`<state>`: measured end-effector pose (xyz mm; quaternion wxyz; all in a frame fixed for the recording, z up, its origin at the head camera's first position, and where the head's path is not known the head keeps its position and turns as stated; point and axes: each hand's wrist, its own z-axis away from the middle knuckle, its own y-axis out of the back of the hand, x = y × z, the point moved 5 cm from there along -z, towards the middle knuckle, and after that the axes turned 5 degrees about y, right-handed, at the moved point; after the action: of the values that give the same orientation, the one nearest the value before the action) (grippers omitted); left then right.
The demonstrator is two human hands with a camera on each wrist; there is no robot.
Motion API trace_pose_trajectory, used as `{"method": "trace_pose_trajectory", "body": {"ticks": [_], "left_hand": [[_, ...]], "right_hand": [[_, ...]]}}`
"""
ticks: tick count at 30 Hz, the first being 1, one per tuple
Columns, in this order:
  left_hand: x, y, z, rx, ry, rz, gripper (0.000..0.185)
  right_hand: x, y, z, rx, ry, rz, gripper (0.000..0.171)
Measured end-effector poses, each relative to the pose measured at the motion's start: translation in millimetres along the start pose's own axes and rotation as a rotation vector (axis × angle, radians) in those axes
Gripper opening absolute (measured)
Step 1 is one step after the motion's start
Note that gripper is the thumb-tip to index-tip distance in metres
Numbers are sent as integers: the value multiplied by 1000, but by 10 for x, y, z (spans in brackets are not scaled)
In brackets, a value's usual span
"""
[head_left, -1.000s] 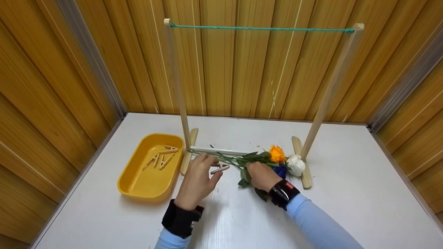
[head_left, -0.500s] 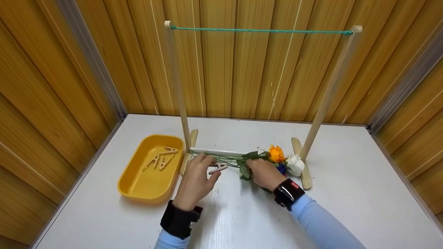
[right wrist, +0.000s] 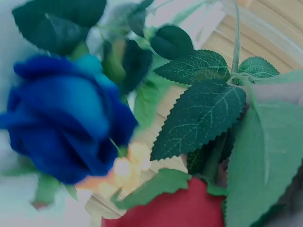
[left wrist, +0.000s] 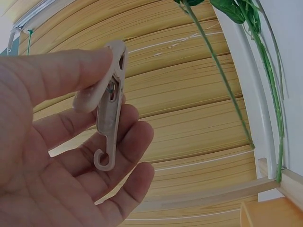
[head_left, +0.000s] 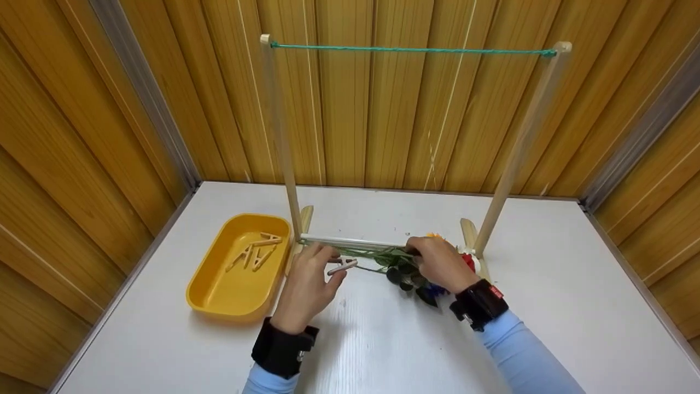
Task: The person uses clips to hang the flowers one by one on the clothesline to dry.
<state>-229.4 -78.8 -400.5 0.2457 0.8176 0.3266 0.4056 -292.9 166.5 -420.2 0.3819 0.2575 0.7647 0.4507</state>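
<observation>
My left hand (head_left: 309,284) pinches a pale plastic clothespin (left wrist: 109,116) between thumb and fingers, above the table beside the rose stems. My right hand (head_left: 442,264) is at the pile of artificial roses, its fingers curled round a stem among the leaves (head_left: 402,268). A red rose (right wrist: 175,208) shows close to that wrist, with serrated leaves partly hiding the fingers in the right wrist view. The blue rose (right wrist: 71,118) lies beside it. A bit of an orange rose (head_left: 435,236) shows behind the hand, and a white rose (head_left: 477,266) is mostly covered.
A yellow tray (head_left: 227,298) with several clothespins (head_left: 263,258) stands at left. Two wooden posts (head_left: 517,142) on feet rise behind the hands, with a green cord (head_left: 404,50) strung between their tops. A white rod (head_left: 353,241) joins them low down.
My right hand has moved right and slightly up, drawing a stem along; leaves have shifted, and red petals now show by the wrist. The left hand keeps the clothespin almost in place.
</observation>
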Motion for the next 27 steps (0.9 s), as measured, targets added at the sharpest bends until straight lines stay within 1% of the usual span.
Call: {"method": "trace_pose_trajectory", "body": {"ticks": [5,10,13,16,20,27], "left_hand": [[-4,10,0,5,-1,2,24],[-10,11,3,0,8,10,23],[-6,18,8,8,-5,6,24],[-3,21,10,7,-2,3,24],[3,22,9,4,4,7,23],[11,25,-1,13,-13,10,24]], "right_hand": [[-28,178,61,57,31,-21,25],[-60,268,165,111,44,-41,26],[-77,274,251,128,28,-55,26],[-101,261,343,138,13,-56,28],[-127,215,460,155,-15,-61,27],[-144,131,627,199,-62,-80,34]]}}
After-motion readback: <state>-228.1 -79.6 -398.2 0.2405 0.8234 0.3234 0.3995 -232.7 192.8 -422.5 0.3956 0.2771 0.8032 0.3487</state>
